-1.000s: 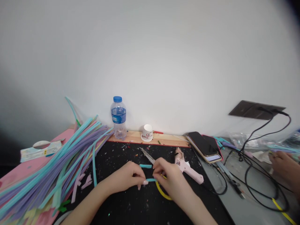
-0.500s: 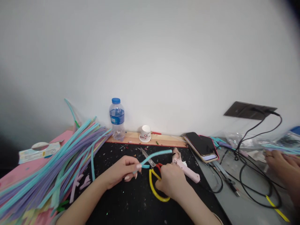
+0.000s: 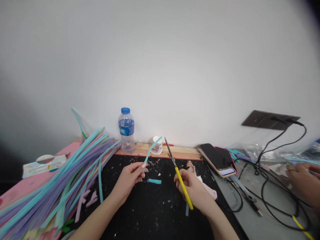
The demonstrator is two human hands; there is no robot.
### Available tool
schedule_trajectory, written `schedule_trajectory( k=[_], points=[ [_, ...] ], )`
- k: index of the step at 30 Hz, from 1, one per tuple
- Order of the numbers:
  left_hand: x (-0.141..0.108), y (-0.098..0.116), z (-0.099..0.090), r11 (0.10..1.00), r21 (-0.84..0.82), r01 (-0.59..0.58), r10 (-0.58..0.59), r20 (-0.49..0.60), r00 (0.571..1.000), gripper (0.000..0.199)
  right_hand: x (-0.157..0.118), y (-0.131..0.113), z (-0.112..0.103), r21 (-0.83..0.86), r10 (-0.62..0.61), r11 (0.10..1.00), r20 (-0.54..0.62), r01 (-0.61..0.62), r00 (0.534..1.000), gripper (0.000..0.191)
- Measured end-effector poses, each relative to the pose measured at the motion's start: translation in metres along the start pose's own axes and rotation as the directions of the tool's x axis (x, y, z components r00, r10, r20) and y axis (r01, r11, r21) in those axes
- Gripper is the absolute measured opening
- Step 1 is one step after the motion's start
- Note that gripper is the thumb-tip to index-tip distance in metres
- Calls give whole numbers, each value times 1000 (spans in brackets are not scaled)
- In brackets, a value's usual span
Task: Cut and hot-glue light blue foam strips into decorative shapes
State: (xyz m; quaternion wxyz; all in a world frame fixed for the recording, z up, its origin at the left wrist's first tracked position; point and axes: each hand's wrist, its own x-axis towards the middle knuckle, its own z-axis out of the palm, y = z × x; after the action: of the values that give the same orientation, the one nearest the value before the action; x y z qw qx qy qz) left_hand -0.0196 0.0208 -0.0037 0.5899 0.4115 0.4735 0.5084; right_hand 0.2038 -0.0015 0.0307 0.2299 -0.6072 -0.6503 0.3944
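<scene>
Presently, the two hands are apart, each with its own item. The left hand (image 3: 132,173) has a thin turquoise strip (image 3: 150,151) pinched between thumb and fingers; the strip's free end slants up to the right, its upper part passing in front of a white paper cup (image 3: 158,148). The right hand (image 3: 192,188) is clamped on a pair of scissors (image 3: 183,186) by the yellow handles, blades pointing up and away towards the wall. The scissors and strip are not touching.

Between the hands, a short turquoise piece (image 3: 154,181) lies on the black mat (image 3: 147,213). A pale pink glue gun (image 3: 210,191) lies beside the right hand, partly hidden by it. Behind the mat, the cup and a blue-capped bottle (image 3: 126,128) stand upright on a wooden board (image 3: 186,153). To the left is a heap of coloured strips (image 3: 72,173). To the right, a black phone (image 3: 215,156) and dark cables (image 3: 262,186) occupy the grey counter (image 3: 247,213); a co-worker's hand (image 3: 303,180) appears at the far edge.
</scene>
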Motion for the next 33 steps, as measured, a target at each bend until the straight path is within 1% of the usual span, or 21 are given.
schedule_trajectory(
  k=[1, 2, 4, 5, 7, 9, 11, 14, 17, 20, 24, 27, 33],
  points=[
    [0, 0, 0, 1000, 7, 6, -6, -2, 1000, 29, -1, -1, 1, 37, -3, 999, 21, 2, 1000, 3],
    [-1, -1, 1, 1000, 14, 11, -11, -6, 1000, 29, -3, -3, 1, 59, -5, 998, 46, 2, 999, 5],
    [-2, 0, 2, 999, 31, 9, -8, -23, 1000, 28, -8, -9, 1, 26, -19, 999, 61, 17, 998, 18],
    [-2, 1, 3, 999, 40, 2, 0, -35, 999, 27, -11, -12, 1, -21, -33, 999, 42, 34, 999, 21],
    [-3, 2, 4, 998, 58, -22, 25, -66, 998, 25, -16, -18, 1, -145, -70, 987, -29, 65, 997, 20],
    [-3, 4, 4, 996, 76, -52, 60, -100, 993, 24, -19, -21, 0, -278, -83, 959, -86, 56, 993, 20],
    [-3, 5, 4, 992, 94, -83, 95, -134, 986, 22, -19, -19, -2, -366, -82, 930, -128, 30, 988, 21],
    [-3, 6, 3, 985, 117, -128, 147, -172, 974, 21, -17, -12, -8, -396, -73, 918, -179, -4, 981, 18],
    [-4, 7, 3, 978, 135, -160, 184, -189, 965, 19, -16, -8, -13, -401, -64, 916, -163, -7, 985, 17],
    [-8, 9, 7, 968, 176, -181, 208, -147, 967, 17, -19, -8, -12, -436, -97, 899, -107, 40, 990, 14],
    [-14, 10, 13, 950, 239, -201, 216, -36, 976, 17, -24, -14, -4, -455, -132, 884, -25, 106, 991, 16],
    [-17, 9, 16, 944, 259, -205, 204, 31, 978, 18, -25, -17, -1, -447, -143, 885, 3, 129, 990, 18],
    [-20, 8, 18, 948, 261, -182, 165, 87, 983, 18, -25, -17, -1, -382, -130, 914, 42, 136, 991, 18]
  ],
)
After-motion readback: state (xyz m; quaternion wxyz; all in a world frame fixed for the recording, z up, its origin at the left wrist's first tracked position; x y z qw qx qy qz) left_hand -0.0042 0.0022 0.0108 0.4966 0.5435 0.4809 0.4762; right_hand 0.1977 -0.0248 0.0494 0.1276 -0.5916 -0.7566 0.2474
